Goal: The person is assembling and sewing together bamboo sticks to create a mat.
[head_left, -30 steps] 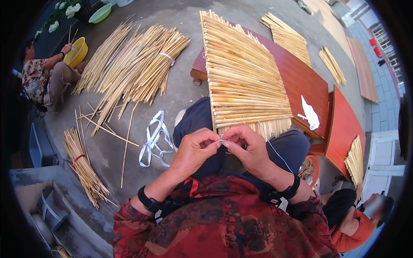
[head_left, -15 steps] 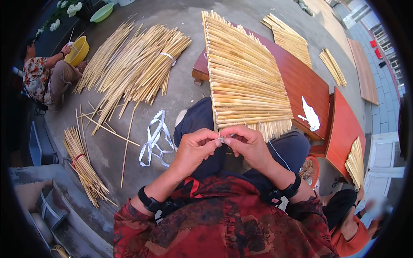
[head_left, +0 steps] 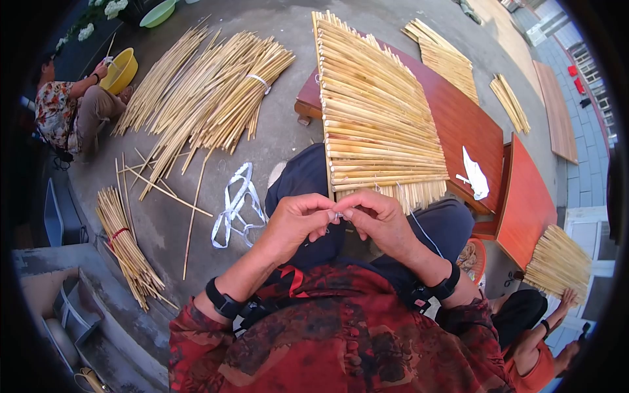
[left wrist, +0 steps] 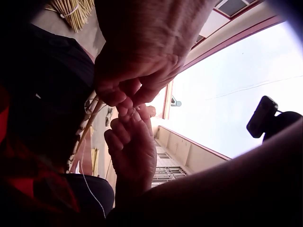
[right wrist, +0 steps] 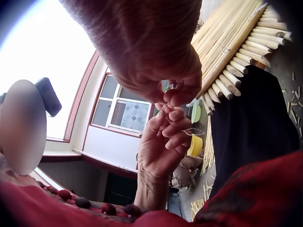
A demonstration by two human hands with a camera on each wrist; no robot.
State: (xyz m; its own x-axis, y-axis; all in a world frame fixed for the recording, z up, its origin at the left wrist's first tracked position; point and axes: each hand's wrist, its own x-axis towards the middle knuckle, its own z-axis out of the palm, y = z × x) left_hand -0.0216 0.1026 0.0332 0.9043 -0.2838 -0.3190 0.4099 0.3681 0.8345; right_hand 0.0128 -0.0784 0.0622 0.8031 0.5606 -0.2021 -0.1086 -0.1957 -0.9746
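Observation:
My left hand (head_left: 293,226) and right hand (head_left: 379,224) meet fingertip to fingertip over my lap. Both pinch a thin pale string (right wrist: 191,131) between thumb and forefinger; its ends stick out in the right wrist view. The bit right between the fingertips is mostly hidden. Just beyond the hands, a mat of straw-coloured stalks (head_left: 383,111), bound side by side, leans from my knees onto a red-brown table. Another length of pale cord (head_left: 427,234) trails from the mat's near edge past my right wrist.
Loose stalks (head_left: 203,98) spread over the ground at left, with a tied bundle (head_left: 124,242) nearer. White strapping (head_left: 229,213) lies by my left knee. A white cloth (head_left: 474,173) rests on the table (head_left: 468,128). One person sits by a yellow basin (head_left: 122,72); another handles a stalk mat (head_left: 557,262) at right.
My fingertips stay together and shift only slightly around the string. At right, the other person's stalk mat has swung up and shows more of its face. The person by the basin moves their hands slightly.

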